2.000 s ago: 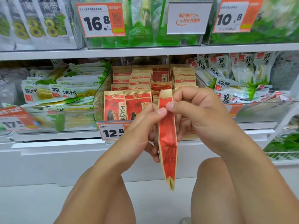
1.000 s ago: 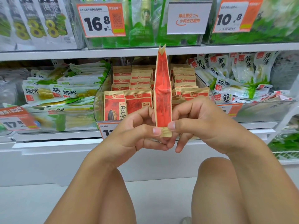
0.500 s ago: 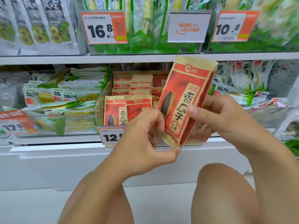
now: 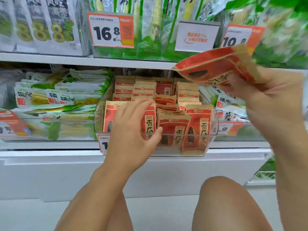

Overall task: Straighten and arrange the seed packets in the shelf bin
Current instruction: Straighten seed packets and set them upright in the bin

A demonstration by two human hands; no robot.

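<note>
— Red-and-tan paper seed packets (image 4: 168, 130) fill the clear plastic shelf bin (image 4: 214, 130) at the centre of the frame. How many can you count?

— Three stand in the front row. The left one is mostly hidden behind the left hand (image 4: 133, 129), the middle one sits lower, and the right one is in full view. Behind them the rows overlap too much for a count.

— And the hand itself?

— Its fingers are loosely spread and reach over the top edge of the front-left packet, with the thumb out toward the middle packet. Whether the fingertips touch the packet or hover, I cannot tell.

— The other hand?

— The right hand (image 4: 273, 104), at the upper right of the frame, holds one more red seed packet (image 4: 215, 67) up by its lower edge, tilted almost flat, well apart from the bin. It is blurred, so the exact grip is hard to make out.

— Labels?

— Two orange-and-white price tags (image 4: 111, 30) on the upper shelf; the right one is partly covered by the raised packet. One white sign (image 4: 197, 36) hangs between them. The bin's own tag (image 4: 103, 144) is cut off by the left wrist.
</note>
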